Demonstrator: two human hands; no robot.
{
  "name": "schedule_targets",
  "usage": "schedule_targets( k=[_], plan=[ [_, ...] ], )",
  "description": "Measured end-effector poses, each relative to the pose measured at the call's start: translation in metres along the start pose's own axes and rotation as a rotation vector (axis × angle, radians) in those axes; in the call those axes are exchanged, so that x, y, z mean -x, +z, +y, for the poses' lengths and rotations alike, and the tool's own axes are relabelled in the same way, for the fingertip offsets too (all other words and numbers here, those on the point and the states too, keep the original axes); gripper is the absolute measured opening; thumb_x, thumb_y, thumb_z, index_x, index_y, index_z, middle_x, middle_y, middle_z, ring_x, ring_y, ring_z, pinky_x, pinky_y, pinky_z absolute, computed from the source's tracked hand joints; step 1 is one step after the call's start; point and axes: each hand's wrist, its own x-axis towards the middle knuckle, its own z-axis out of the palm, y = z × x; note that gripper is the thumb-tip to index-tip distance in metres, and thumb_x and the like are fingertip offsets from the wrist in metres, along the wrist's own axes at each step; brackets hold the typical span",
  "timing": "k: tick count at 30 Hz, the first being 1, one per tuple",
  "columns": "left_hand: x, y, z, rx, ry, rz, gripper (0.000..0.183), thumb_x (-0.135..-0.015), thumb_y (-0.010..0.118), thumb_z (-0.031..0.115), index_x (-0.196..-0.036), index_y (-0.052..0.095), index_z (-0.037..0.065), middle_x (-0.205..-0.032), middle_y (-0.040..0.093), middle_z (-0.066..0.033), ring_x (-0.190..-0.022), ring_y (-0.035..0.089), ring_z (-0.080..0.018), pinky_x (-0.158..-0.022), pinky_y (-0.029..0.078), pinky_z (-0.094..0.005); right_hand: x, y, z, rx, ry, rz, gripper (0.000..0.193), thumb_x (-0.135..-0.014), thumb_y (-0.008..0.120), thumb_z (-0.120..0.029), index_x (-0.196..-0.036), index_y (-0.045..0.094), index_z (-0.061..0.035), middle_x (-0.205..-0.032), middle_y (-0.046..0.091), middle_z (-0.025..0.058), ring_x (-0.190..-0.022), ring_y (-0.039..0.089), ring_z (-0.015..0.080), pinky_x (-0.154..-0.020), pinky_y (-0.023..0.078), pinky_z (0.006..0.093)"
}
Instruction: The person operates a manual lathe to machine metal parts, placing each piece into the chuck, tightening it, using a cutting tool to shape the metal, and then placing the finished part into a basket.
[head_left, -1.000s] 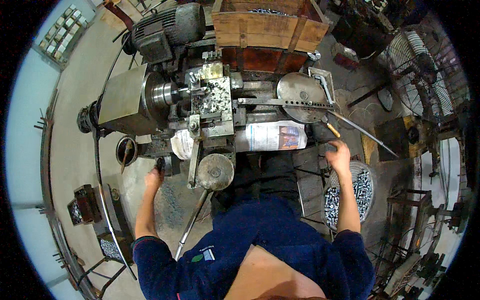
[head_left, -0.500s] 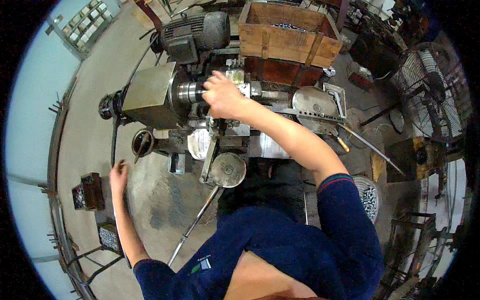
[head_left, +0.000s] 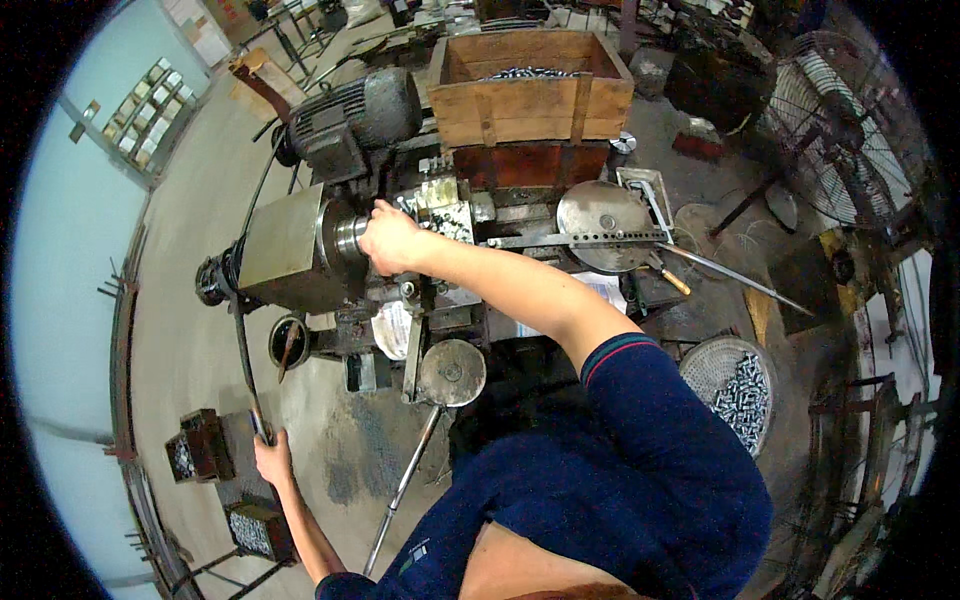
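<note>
My right hand [head_left: 388,240] reaches across a small grey lathe [head_left: 290,250] and rests against the shiny spindle nose [head_left: 350,235], beside the tool block [head_left: 445,205]. Its fingers are curled toward the spindle, and whatever is in them is hidden. Down at the lower left, my left hand [head_left: 270,462] is closed around the end of a long dark lever [head_left: 243,350] that curves up to the machine's left side.
A wooden crate [head_left: 530,95] of metal parts stands behind the lathe, and a motor [head_left: 355,115] at its back left. A round basket [head_left: 735,385] of small metal pieces sits at the right, small boxes [head_left: 200,450] on the floor at the left, a fan [head_left: 840,120] far right.
My right hand left the right side of the machine and went to the spindle. My left hand came off the machine's front, swung out left and closed on the lever.
</note>
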Motion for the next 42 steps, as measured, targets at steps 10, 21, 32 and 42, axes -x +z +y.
schedule_targets(
  k=[10,21,32,42],
  plan=[
    [-0.007,0.008,-0.005,0.078,-0.058,0.098,0.048,-0.072,0.059,0.041,-0.105,0.059,0.006,-0.089,0.063,-0.0181,-0.080,0.060,-0.0379,-0.070,0.045,-0.0466,-0.005,0.010,0.006,0.000,-0.049,0.073,0.019,-0.058,0.062,-0.022,-0.070,0.067,-0.0078,-0.078,0.064,0.0137,-0.088,0.059,0.0302,-0.100,0.031,0.0433],
    [0.013,-0.002,0.009,0.249,0.158,0.055,0.040,-0.071,0.065,0.028,-0.094,0.056,-0.004,-0.073,0.059,-0.0239,-0.073,0.059,-0.0394,-0.064,0.045,-0.0431,-0.004,0.010,0.005,0.101,-0.045,0.117,0.026,-0.054,0.060,-0.023,-0.066,0.065,-0.0009,-0.079,0.061,0.0184,-0.089,0.057,0.0322,-0.103,0.027,0.0426],
    [-0.011,-0.008,0.012,0.655,0.125,-0.381,0.024,-0.076,0.059,0.014,-0.087,0.056,-0.007,-0.053,0.057,-0.0118,-0.044,0.058,-0.0189,-0.044,0.044,-0.0307,0.057,-0.082,0.177,0.114,0.346,0.516,0.031,-0.056,0.064,-0.026,-0.076,0.063,-0.0021,-0.083,0.059,0.0147,-0.086,0.053,0.0312,-0.083,0.043,0.0389],
    [-0.020,0.007,0.001,0.935,0.161,-0.499,0.027,-0.079,0.063,0.019,-0.088,0.056,-0.005,-0.055,0.052,-0.0073,-0.047,0.052,-0.0158,-0.047,0.046,-0.0311,0.210,-0.040,0.139,-0.273,0.339,0.570,0.049,-0.057,0.062,-0.015,-0.106,0.059,-0.0058,-0.127,0.046,0.0174,-0.110,0.048,0.0353,-0.092,0.041,0.0395]
  ],
)
